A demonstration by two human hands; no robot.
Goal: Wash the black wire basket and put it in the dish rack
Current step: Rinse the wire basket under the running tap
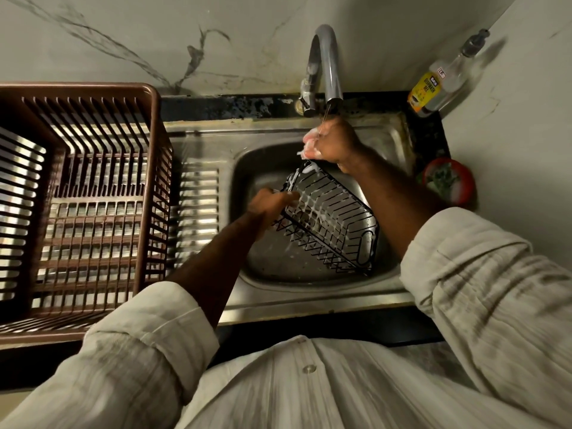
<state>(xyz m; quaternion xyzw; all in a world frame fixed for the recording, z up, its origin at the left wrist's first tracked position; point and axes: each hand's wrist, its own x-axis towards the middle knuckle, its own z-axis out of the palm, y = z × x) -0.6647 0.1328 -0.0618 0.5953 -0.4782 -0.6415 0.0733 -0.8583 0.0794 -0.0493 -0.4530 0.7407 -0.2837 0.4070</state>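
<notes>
Pale crinkled button-front shirt (pixel 309 388) (one small round button (pixel 309 368) showing), sleeves rolled, forearms bare.

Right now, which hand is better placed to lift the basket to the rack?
Left. The left hand already grips the basket on the side toward the rack. The right hand holds a soapy sponge under the tap.

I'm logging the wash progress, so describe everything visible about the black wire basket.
The black wire basket is a rectangular rack of thin dark metal wires, with a looped handle at its near end. It sits tilted inside the sink, streaked with white suds. The left hand grips its far left edge; the right hand, holding a soapy pink sponge, hovers at its far corner.
</notes>
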